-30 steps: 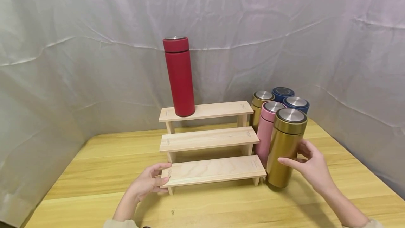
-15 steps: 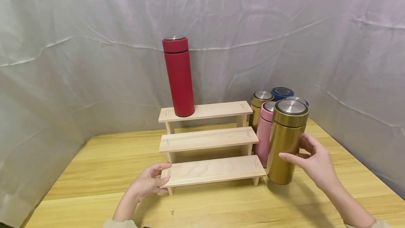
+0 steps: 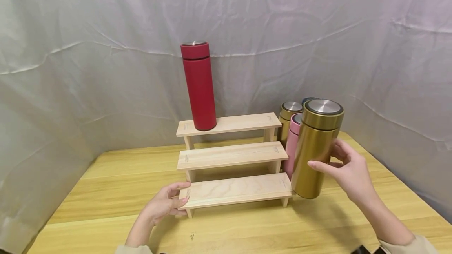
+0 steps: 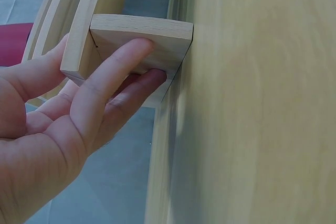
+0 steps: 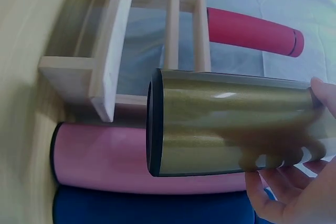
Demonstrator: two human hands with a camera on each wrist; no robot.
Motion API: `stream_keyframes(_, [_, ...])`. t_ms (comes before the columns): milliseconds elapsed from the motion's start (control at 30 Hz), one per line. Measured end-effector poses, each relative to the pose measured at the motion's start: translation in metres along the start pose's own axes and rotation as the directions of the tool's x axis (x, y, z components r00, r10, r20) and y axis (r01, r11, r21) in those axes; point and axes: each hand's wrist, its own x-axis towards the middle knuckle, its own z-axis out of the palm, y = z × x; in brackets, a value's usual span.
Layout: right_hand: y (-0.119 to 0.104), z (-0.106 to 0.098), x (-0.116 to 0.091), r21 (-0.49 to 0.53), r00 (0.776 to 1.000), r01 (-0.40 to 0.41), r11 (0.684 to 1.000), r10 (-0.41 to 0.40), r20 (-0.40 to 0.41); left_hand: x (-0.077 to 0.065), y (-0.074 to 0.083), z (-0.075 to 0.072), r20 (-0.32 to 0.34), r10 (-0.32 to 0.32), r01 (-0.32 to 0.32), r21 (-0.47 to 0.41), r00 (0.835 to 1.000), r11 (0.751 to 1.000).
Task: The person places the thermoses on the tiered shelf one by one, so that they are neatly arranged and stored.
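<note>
My right hand [image 3: 347, 169] grips a gold thermos [image 3: 314, 156] with a silver lid, thumb in front and fingers round its far side. The thermos hangs above the table, close to the right end of the lowest step. At the left, my left hand [image 3: 163, 203] holds the end of a three-step wooden rack [image 3: 236, 190]; its thumb lies on top and, in the left wrist view, fingers [image 4: 113, 74] press the side leg. A red thermos [image 3: 199, 89] stands upright on the top step, toward its left end.
Right of the rack stand a pink thermos [image 3: 291, 148], another gold thermos [image 3: 285, 122] and a blue one [image 5: 152, 206], partly hidden by the held thermos. A grey cloth [image 3: 141, 69] hangs behind the wooden table [image 3: 106, 191].
My right hand has raised the gold thermos off the table and shifted it slightly left, covering more of the pink and blue ones. The left hand keeps its hold on the rack.
</note>
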Motion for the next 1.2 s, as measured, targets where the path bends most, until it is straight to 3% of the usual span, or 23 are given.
stream_keyframes(333, [-0.012, 0.005, 0.008, 0.019, 1.000, -0.003, 1.000, 0.003, -0.004, -0.001, 0.000, -0.001, 0.010, 0.009, -0.010, 0.010, 1.000, 1.000])
stream_keyframes(833, [-0.033, 0.021, 0.031, 0.124, 1.000, 0.019, 0.992, -0.018, -0.011, -0.003, 0.001, -0.001, 0.015, 0.021, -0.021, 0.018, 1.000, 1.000])
stream_keyframes(967, [-0.035, 0.029, 0.038, 0.206, 1.000, 0.024, 0.978, -0.021, -0.014, -0.003, 0.000, -0.001, 0.013, 0.023, -0.023, 0.023, 1.000, 0.999])
stream_keyframes(1200, [-0.042, 0.040, 0.049, 0.389, 1.000, 0.002, 0.921, -0.001, -0.001, -0.003, 0.002, 0.000, 0.028, 0.035, -0.036, 0.024, 0.999, 0.999])
